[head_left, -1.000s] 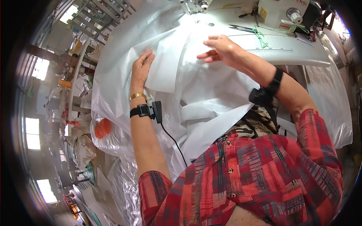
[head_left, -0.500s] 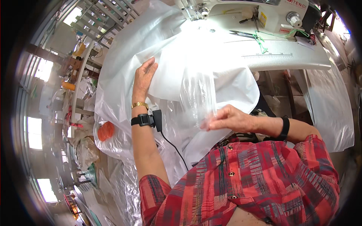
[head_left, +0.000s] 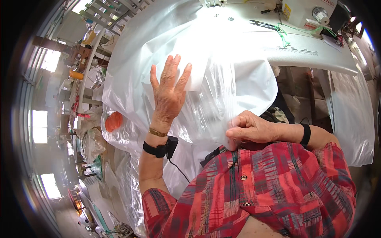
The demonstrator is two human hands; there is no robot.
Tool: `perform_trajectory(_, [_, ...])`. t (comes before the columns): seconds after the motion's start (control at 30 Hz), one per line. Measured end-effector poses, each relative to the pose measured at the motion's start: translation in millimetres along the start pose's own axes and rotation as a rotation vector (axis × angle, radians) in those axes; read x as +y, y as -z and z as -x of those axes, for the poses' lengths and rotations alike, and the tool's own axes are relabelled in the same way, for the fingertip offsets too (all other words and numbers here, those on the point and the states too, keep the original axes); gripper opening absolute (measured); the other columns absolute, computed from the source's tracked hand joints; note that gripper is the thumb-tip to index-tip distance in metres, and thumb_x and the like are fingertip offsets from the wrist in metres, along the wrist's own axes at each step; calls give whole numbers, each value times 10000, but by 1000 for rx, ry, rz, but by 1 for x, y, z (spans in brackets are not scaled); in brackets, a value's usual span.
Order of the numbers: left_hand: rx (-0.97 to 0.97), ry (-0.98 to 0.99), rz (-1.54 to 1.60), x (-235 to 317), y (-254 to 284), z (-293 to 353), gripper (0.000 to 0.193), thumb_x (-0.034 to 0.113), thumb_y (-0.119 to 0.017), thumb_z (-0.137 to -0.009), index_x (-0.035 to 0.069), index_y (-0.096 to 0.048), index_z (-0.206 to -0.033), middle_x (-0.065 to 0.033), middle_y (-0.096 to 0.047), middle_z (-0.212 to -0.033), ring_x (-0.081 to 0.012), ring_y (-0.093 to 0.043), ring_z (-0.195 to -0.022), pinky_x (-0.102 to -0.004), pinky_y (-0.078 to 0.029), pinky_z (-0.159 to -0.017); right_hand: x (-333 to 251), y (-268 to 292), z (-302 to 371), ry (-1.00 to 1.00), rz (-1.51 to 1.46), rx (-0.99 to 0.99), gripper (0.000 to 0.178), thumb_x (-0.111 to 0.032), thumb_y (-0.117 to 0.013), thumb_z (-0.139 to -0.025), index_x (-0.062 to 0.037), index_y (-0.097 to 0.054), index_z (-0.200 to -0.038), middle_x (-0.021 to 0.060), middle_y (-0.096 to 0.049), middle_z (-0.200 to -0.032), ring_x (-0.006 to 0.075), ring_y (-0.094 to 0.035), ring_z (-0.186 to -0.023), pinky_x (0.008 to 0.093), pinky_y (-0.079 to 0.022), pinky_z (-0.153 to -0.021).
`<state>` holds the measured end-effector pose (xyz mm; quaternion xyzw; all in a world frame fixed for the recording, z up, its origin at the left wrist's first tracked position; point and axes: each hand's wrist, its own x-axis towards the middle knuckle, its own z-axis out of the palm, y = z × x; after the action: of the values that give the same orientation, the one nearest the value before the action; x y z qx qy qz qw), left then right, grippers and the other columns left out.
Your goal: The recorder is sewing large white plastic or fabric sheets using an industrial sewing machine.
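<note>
A large sheet of white, shiny plastic [head_left: 131,75] spreads over the sewing machine bed and hangs down toward my lap. My left hand [head_left: 170,91] lies on it with its fingers spread, holding nothing. Close to my chest, my right hand [head_left: 252,127] pinches the gathered edge of a clear plastic film [head_left: 218,91]. The film is drawn taut in folds from the bright needle area toward me. Glare hides where the film meets the needle.
The sewing machine [head_left: 305,16] stands at the far right. On its bed lie dark thread snips [head_left: 264,25] with a green cord [head_left: 283,37], near a printed ruler scale [head_left: 289,50]. An orange patch [head_left: 114,121] shows at the left. More plastic sheeting [head_left: 353,119] hangs at the right.
My left hand has moved right and turned flat, its fingers spreading. My right hand has pulled the clear film slightly nearer to my chest. The view has shifted a little.
</note>
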<state>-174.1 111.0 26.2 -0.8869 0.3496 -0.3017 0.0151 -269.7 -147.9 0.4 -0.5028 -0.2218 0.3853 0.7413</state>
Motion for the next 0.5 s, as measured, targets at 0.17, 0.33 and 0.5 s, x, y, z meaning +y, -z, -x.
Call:
perform_trajectory(0.17, [280, -12, 248, 10, 9, -21, 241, -21, -639, -805, 57, -706, -1023, -69, -679, -1005, -273, -649, -932, -415, -484, -898, -3, -2, 2, 76, -17, 175, 317, -255, -521, -1032, -11, -618, -855, 51, -670, -733, 106, -628, -652, 261, -511, -606])
perform_trajectory(0.33, [153, 367, 848, 54, 15, -19, 89, -33, -637, -834, -2, -659, -915, -64, -645, -812, -195, -626, -759, -310, -495, -689, -15, -2, 6, 318, 362, 266, 260, -220, -512, -1030, 5, -563, -911, 61, -663, -766, 114, -640, -706, 278, -515, -661])
perform_trajectory(0.5, [-18, 794, 1398, 91, -8, 2, 101, 47, -604, -936, -27, -595, -1005, -104, -657, -811, -137, -615, -729, -261, -485, -677, -24, -13, -3, 386, 561, 342, 229, -199, -551, -998, 7, -537, -898, 120, -599, -695, 262, -620, -668, 378, -488, -636])
